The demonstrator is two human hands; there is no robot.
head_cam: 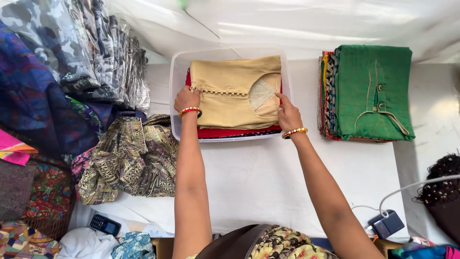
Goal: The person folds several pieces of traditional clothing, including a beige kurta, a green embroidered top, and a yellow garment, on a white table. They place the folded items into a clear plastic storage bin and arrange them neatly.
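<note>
- The left hand rests on the left edge of a folded tan top. Its fingers are curled over the cloth, but I cannot tell if they pinch it.
- The right hand is at the right edge of the same top. Its fingers are flat and spread out, pressing on the cloth and not closed on it.
- Each wrist has a red and gold bangle.
- The tan top has a row of small beads down the front and a lacy patch at the neck. It lies on top of a pile inside a clear plastic box.
- Under the tan top is a red cloth, with darker ones below it.
- The box sits at the far middle of the table, which has a white cover.
- Near the far right edge is a stack of folded clothes with a green top lying uppermost. It is apart from the box.
- Just beside the box on the left is a crumpled patterned cloth in olive and brown.
- Beyond that, at the far left, stand clothes in shiny plastic bags.
- At the near left edge lies a small dark phone.
- At the near right edge is a dark little box with a white cord.
</note>
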